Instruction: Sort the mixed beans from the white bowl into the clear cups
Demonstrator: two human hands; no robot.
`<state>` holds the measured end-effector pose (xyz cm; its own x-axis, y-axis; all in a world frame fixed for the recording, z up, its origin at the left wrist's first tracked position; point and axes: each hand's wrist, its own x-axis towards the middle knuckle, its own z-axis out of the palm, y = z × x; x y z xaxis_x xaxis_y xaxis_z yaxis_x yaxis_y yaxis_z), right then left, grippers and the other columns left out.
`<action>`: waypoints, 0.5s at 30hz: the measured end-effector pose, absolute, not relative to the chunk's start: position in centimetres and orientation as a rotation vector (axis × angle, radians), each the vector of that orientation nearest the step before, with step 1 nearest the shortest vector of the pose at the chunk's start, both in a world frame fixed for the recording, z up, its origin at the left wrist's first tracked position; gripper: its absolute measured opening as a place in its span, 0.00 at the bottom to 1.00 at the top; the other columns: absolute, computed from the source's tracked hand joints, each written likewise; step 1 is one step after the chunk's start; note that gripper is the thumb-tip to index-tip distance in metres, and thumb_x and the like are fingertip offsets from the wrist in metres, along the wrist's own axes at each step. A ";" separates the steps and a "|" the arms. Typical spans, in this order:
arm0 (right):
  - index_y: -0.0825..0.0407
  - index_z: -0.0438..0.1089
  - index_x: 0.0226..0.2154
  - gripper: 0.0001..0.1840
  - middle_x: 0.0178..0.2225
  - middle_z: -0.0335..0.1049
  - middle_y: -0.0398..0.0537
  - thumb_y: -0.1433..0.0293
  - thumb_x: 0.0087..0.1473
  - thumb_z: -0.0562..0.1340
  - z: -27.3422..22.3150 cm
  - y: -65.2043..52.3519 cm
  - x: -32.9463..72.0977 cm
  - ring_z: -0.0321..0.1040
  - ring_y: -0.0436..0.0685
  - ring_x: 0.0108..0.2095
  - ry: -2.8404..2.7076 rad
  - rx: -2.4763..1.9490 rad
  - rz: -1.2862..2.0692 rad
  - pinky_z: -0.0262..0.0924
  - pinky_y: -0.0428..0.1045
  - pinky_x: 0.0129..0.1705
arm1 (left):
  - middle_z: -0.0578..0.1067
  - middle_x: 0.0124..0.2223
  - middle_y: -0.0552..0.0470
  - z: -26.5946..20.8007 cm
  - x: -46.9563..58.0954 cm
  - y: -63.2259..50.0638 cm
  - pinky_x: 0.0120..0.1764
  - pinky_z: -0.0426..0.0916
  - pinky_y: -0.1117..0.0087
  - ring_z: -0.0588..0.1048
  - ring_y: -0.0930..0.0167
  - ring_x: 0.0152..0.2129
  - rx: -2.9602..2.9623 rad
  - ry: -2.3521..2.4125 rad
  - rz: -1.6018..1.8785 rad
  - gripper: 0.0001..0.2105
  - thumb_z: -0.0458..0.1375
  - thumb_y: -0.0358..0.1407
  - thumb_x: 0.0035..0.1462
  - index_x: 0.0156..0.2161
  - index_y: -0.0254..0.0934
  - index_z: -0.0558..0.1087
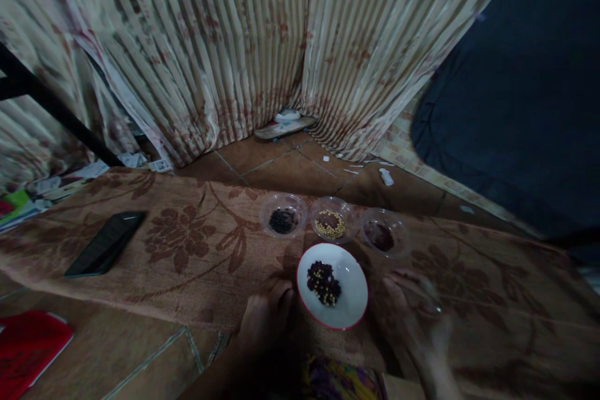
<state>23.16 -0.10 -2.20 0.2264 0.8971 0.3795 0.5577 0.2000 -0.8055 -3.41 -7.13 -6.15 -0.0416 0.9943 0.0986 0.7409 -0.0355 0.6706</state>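
A white bowl (pixel 352 287) with a red rim holds a small mixed heap of dark and yellow beans (pixel 323 284). My left hand (pixel 265 315) lies on the cloth just left of it, fingers curled in; whatever is inside them is hidden. On the bowl's right is my right hand (pixel 415 309), smeared by motion, so its grip is unclear. Behind the bowl stand three clear plastic cups in a row. The left cup (pixel 300 225) contains black beans, the middle cup (pixel 344 209) yellow beans, and the right cup (pixel 400 237) dark reddish beans.
A brown floral cloth (pixel 225 281) covers the low table. On its left lies a dark phone (pixel 105 245). Beyond the far edge, a skateboard (pixel 284 129) and white scraps (pixel 386 177) lie on the tiled floor before striped curtains (pixel 244 44). Something red (pixel 32 350) is at lower left.
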 end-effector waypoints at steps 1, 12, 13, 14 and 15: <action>0.50 0.76 0.28 0.15 0.38 0.73 0.52 0.56 0.49 0.65 -1.8 0.7 23.8 0.68 0.60 0.41 -1.416 -1.471 0.339 0.62 0.58 0.45 | 0.76 0.37 0.51 -6.2 -3.4 -7.1 0.39 0.70 0.72 0.76 0.70 0.36 1.815 1.827 0.818 0.10 0.48 0.34 0.64 0.38 0.41 0.72; 0.54 0.76 0.30 0.17 0.37 0.73 0.54 0.57 0.48 0.66 -0.6 3.5 25.6 0.69 0.61 0.41 -1.286 -1.406 0.239 0.61 0.60 0.48 | 0.76 0.38 0.52 -6.3 -3.4 -7.1 0.39 0.69 0.72 0.75 0.70 0.36 1.815 1.827 0.832 0.10 0.48 0.33 0.63 0.38 0.42 0.72; 0.54 0.76 0.29 0.17 0.36 0.73 0.53 0.56 0.47 0.66 -0.6 2.8 25.2 0.69 0.61 0.41 -1.303 -1.413 0.277 0.61 0.60 0.48 | 0.76 0.38 0.52 -6.3 -3.4 -7.1 0.39 0.69 0.72 0.75 0.70 0.36 1.815 1.826 0.826 0.10 0.48 0.33 0.64 0.38 0.42 0.72; 0.53 0.76 0.28 0.17 0.36 0.73 0.53 0.56 0.47 0.66 -0.6 2.1 24.7 0.69 0.61 0.40 -1.316 -1.423 0.325 0.62 0.59 0.47 | 0.76 0.38 0.52 -6.2 -3.4 -7.2 0.39 0.69 0.72 0.75 0.70 0.36 1.814 1.825 0.817 0.10 0.48 0.33 0.64 0.38 0.41 0.72; 0.53 0.76 0.28 0.17 0.36 0.73 0.53 0.55 0.46 0.66 -0.8 1.4 24.1 0.69 0.61 0.40 -1.328 -1.434 0.383 0.62 0.58 0.45 | 0.76 0.38 0.52 -6.2 -3.4 -7.2 0.39 0.69 0.72 0.75 0.70 0.36 1.814 1.826 0.808 0.10 0.48 0.33 0.64 0.38 0.41 0.72</action>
<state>24.13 1.35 -0.76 0.3214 0.8519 0.4134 0.5009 0.2175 -0.8377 -3.44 -7.17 -6.19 -0.0428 0.9948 0.0928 0.7375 -0.0312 0.6746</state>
